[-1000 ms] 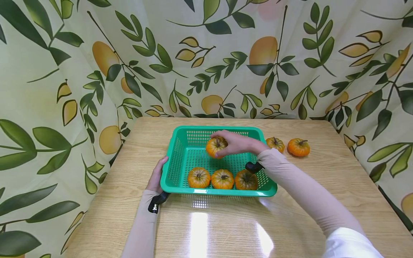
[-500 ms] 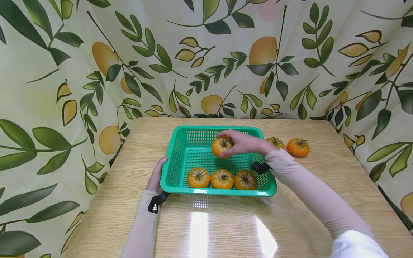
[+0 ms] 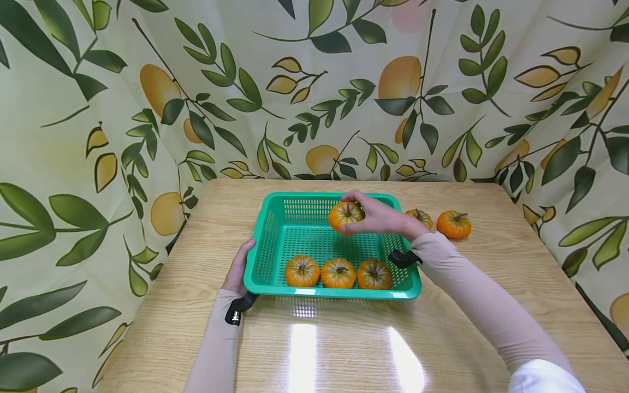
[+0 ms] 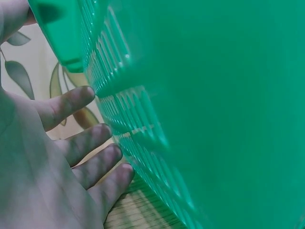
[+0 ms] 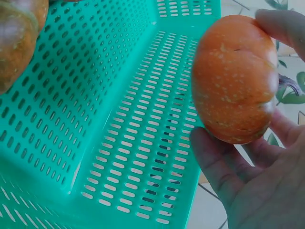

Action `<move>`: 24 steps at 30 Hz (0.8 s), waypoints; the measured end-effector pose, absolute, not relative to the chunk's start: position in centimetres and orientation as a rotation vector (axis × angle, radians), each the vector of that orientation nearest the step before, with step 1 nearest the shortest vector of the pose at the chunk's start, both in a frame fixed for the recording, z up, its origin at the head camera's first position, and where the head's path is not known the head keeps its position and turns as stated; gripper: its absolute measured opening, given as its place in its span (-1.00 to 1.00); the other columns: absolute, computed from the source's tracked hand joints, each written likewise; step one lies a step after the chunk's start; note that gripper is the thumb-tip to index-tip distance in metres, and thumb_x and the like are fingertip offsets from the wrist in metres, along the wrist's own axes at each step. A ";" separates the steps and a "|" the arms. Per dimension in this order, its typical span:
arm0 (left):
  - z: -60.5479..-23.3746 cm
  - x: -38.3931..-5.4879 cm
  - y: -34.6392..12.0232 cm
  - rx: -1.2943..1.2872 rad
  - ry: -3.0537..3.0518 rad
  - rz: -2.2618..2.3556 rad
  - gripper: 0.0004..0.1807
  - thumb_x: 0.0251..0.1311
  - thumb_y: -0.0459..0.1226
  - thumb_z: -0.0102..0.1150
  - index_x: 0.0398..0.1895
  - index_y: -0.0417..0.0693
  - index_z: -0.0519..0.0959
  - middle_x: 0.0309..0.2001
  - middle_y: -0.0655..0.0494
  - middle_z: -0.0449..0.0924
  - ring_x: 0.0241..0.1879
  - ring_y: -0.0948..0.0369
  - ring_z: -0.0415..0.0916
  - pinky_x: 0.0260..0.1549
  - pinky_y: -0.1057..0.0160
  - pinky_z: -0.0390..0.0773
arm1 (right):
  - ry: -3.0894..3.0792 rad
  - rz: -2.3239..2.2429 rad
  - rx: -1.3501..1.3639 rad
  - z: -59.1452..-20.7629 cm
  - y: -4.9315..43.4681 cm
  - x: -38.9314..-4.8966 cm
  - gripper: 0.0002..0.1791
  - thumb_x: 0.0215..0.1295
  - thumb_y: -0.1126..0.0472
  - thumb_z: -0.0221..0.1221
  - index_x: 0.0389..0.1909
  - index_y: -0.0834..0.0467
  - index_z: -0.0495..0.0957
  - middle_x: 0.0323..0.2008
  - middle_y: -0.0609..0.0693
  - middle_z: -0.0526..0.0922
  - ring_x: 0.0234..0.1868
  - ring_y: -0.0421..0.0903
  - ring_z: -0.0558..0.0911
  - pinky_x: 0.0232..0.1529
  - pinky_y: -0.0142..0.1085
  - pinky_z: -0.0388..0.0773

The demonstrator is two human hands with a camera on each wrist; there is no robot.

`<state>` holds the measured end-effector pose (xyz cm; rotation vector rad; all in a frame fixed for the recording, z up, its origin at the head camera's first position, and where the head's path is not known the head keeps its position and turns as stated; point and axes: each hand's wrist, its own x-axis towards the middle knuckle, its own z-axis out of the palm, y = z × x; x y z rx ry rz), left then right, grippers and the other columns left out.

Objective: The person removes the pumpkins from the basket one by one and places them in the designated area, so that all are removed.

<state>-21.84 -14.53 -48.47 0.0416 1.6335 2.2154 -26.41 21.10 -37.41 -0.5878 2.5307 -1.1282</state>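
My right hand (image 3: 378,214) holds a small orange pumpkin (image 3: 346,217) by its sides, above the right back part of a green plastic basket (image 3: 334,293). In the right wrist view, thumb and fingertips press the held pumpkin (image 5: 233,78) from opposite sides, its stem toward the palm. My left hand (image 3: 238,267) is at the basket's left side, thumb at the rim. The left wrist view shows its fingers (image 4: 102,164) extended, tips against the slotted wall (image 4: 128,114). Along the basket's front wall sit three more pumpkins: left (image 3: 302,271), middle (image 3: 338,273) and right (image 3: 375,274).
Two pumpkins lie on the wooden table (image 3: 275,349) right of the basket: one (image 3: 419,217) close to its wall, partly behind the right forearm, and another (image 3: 454,224) farther right. A leaf-patterned curtain (image 3: 344,82) hangs behind the table and along both sides.
My right hand has carried the pumpkin to the right and slightly up over the basket. The left hand, the basket and the other pumpkins stay in place.
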 end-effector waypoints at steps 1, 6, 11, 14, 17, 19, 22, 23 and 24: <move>-48.5 -21.8 -14.5 0.042 1.637 2.214 -0.29 0.44 0.12 -0.32 0.57 0.05 0.12 0.25 0.00 0.44 0.13 0.14 0.48 0.14 0.14 0.51 | 2.530 -1.141 -0.586 -37.4 21.2 -26.4 -0.14 0.22 0.04 0.39 0.44 0.10 0.16 0.19 0.14 0.46 0.04 0.02 0.58 0.00 -0.22 0.62; -48.5 -21.8 -14.5 0.047 1.641 2.209 -0.29 0.45 0.13 -0.31 0.58 0.07 0.11 0.28 -0.02 0.40 0.16 0.13 0.46 0.14 0.14 0.51 | 2.541 -1.174 -0.578 -37.3 21.5 -26.2 -0.16 0.21 0.06 0.39 0.43 0.10 0.19 0.15 0.15 0.50 0.00 0.04 0.59 -0.05 -0.22 0.63; -48.5 -21.8 -14.5 0.044 1.634 2.221 -0.30 0.45 0.12 -0.32 0.57 0.04 0.12 0.23 0.03 0.46 0.13 0.14 0.48 0.13 0.14 0.52 | 2.584 -1.167 -0.554 -37.3 21.8 -26.1 -0.16 0.20 0.02 0.40 0.45 0.04 0.22 0.16 0.12 0.50 -0.04 0.03 0.61 -0.12 -0.24 0.64; -48.5 -21.8 -14.5 0.041 1.640 2.222 -0.29 0.45 0.11 -0.32 0.56 0.02 0.13 0.22 0.03 0.47 0.11 0.15 0.49 0.12 0.15 0.52 | 2.620 -1.162 -0.545 -37.3 22.1 -26.1 -0.14 0.20 -0.02 0.40 0.47 0.01 0.23 0.18 0.11 0.49 -0.04 0.03 0.61 -0.12 -0.25 0.63; -48.5 -21.7 -14.4 0.034 1.644 2.221 -0.29 0.44 0.11 -0.33 0.56 0.03 0.13 0.22 0.01 0.46 0.11 0.15 0.49 0.11 0.14 0.53 | 2.615 -1.204 -0.508 -37.1 22.5 -26.0 -0.15 0.20 -0.01 0.40 0.47 -0.04 0.22 0.22 0.10 0.46 0.00 0.05 0.60 -0.07 -0.21 0.62; -48.5 -21.7 -14.4 0.029 1.646 2.222 -0.30 0.44 0.11 -0.33 0.56 0.03 0.13 0.23 0.01 0.46 0.10 0.15 0.50 0.11 0.14 0.53 | 2.598 -1.238 -0.480 -36.9 22.8 -26.0 -0.15 0.21 -0.01 0.40 0.47 -0.08 0.21 0.24 0.10 0.43 0.05 0.06 0.58 0.01 -0.19 0.59; -48.5 -21.7 -14.4 0.024 1.644 2.225 -0.30 0.44 0.11 -0.33 0.56 0.03 0.14 0.22 0.01 0.47 0.10 0.15 0.50 0.11 0.14 0.54 | 2.585 -1.282 -0.447 -36.7 23.4 -25.9 -0.15 0.23 -0.02 0.39 0.48 -0.08 0.19 0.28 0.11 0.38 0.13 0.08 0.54 0.11 -0.14 0.56; -48.5 -21.7 -14.4 0.023 1.641 2.227 -0.30 0.44 0.11 -0.32 0.55 0.03 0.14 0.22 0.02 0.47 0.10 0.15 0.50 0.11 0.14 0.54 | 2.591 -1.286 -0.449 -36.6 23.6 -25.9 -0.15 0.24 -0.02 0.39 0.48 -0.07 0.18 0.29 0.13 0.37 0.15 0.09 0.52 0.13 -0.13 0.56; -48.5 -21.8 -14.4 0.022 1.640 2.228 -0.30 0.44 0.11 -0.32 0.55 0.03 0.14 0.21 0.02 0.47 0.10 0.15 0.51 0.11 0.14 0.53 | 2.607 -1.281 -0.457 -36.6 23.9 -25.9 -0.15 0.26 -0.02 0.38 0.49 -0.05 0.18 0.29 0.14 0.37 0.16 0.09 0.51 0.14 -0.13 0.55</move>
